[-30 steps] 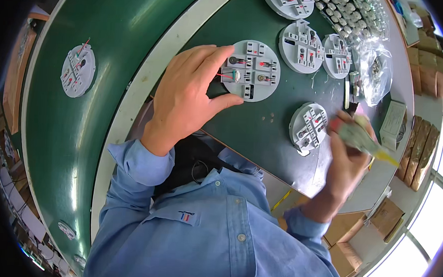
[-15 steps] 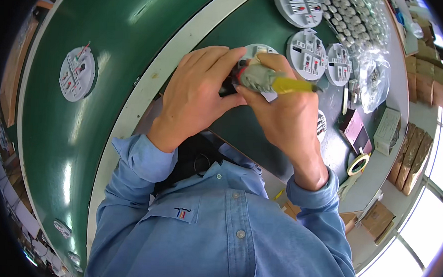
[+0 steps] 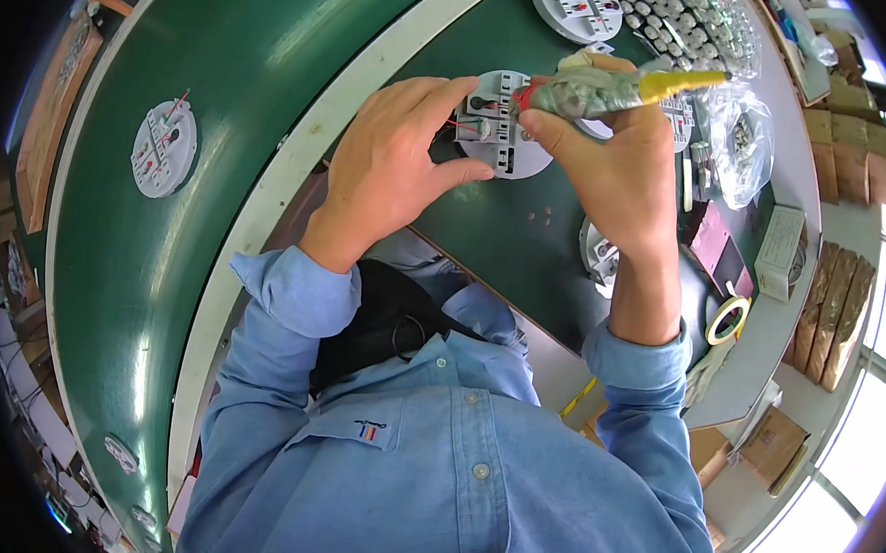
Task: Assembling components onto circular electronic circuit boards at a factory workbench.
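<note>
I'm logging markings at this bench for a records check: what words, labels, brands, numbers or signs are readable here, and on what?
None can be read with certainty.
Shirt pocket: a small stitched mark with coloured bars; no legible wording.
White box: any print is too small to read.
Disc at the left hand: no legible text.
Tool in the right hand: none legible.

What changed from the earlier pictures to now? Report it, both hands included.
The right hand, already gripping the wrapped tool a second ago, swung left and away from the body to the gray disc; in the last half second it shifted rightward over it. Nothing was visibly picked up or let go. The left hand stays at that disc's left side.
</note>
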`<state>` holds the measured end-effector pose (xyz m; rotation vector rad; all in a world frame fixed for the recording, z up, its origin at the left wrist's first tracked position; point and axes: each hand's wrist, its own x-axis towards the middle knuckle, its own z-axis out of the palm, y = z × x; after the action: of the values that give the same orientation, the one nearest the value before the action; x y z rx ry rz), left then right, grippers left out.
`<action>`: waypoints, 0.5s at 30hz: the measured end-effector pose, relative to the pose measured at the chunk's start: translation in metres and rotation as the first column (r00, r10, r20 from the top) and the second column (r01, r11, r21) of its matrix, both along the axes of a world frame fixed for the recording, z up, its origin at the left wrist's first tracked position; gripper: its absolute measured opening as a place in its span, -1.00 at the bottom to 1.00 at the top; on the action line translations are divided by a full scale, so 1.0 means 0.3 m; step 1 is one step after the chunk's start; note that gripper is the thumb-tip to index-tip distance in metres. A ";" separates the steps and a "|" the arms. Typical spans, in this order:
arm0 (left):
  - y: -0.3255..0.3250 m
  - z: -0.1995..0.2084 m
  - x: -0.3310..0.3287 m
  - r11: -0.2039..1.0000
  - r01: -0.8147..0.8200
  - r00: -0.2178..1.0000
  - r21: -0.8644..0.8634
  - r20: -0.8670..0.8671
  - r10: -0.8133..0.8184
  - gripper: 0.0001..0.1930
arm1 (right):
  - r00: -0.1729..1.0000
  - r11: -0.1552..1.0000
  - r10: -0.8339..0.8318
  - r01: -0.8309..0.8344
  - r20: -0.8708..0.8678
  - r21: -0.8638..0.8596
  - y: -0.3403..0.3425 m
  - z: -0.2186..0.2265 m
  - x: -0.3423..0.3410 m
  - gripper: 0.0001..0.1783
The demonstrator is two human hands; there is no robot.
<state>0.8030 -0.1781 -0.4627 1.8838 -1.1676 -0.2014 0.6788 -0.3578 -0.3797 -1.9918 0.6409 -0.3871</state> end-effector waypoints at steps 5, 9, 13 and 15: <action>-0.001 -0.018 0.018 1.000 0.014 1.000 -0.027 -0.002 -0.014 -0.21 | 0.993 0.993 0.038 -0.050 -0.109 -0.108 0.069 -0.023 0.037 -0.44; -0.023 -0.023 0.023 0.998 0.020 0.999 -0.064 0.039 -0.018 -0.23 | 0.992 0.961 0.069 -0.095 -0.108 -0.260 0.094 -0.066 0.029 -0.45; -0.027 -0.019 0.038 0.999 0.047 0.999 0.017 -0.015 -0.047 -0.25 | 0.974 0.937 0.104 -0.165 -0.203 -0.308 0.066 -0.038 0.058 -0.49; -0.035 -0.021 0.038 0.998 0.054 0.998 0.012 -0.015 -0.054 -0.25 | 0.947 0.955 0.169 -0.226 -0.275 -0.192 0.027 -0.020 0.083 -0.53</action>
<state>0.8144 -0.1884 -0.4690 1.8602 -1.2104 -0.2524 0.7038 -0.3497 -0.3856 -2.3208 0.5668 -0.0794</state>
